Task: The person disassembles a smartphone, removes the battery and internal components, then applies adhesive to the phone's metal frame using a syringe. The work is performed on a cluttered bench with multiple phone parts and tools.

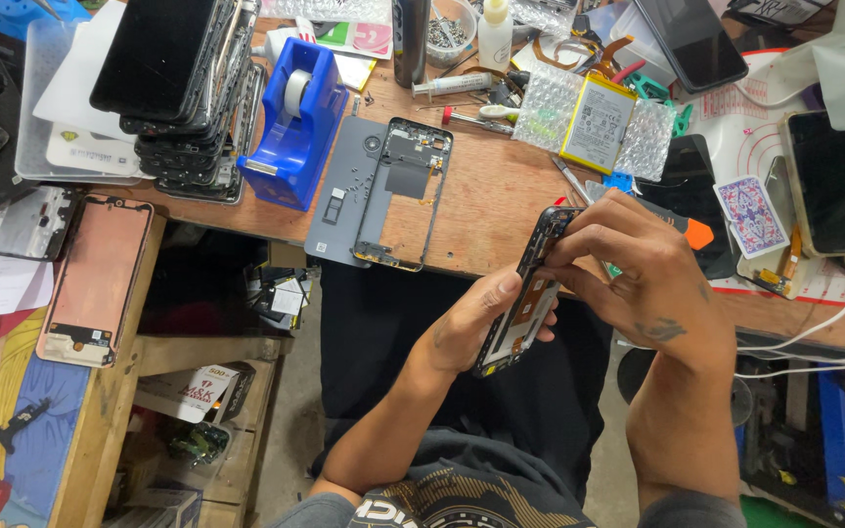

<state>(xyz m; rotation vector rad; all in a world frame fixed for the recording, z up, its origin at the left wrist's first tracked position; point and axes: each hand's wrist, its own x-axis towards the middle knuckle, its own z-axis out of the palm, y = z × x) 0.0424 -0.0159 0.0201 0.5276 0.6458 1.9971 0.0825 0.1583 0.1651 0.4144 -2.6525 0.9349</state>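
An opened phone (528, 293), back cover off and inner boards showing, is held tilted above my lap at the table's front edge. My left hand (476, 323) cradles its lower half from beneath, thumb along the side. My right hand (638, 269) is curled over the phone's upper end, its fingertips pressed on the top edge; whether it holds a small tool is hidden. On the wooden table (491, 205) just ahead lie a grey back cover (339, 196) and a black middle frame (405, 191), side by side.
A blue tape dispenser (295, 122) and a stack of phone screens (183, 88) stand at the left. A battery on bubble wrap (596, 122), tweezers, screwdrivers and other phones crowd the far right. A copper-backed screen (95, 279) lies on a lower bench at the left.
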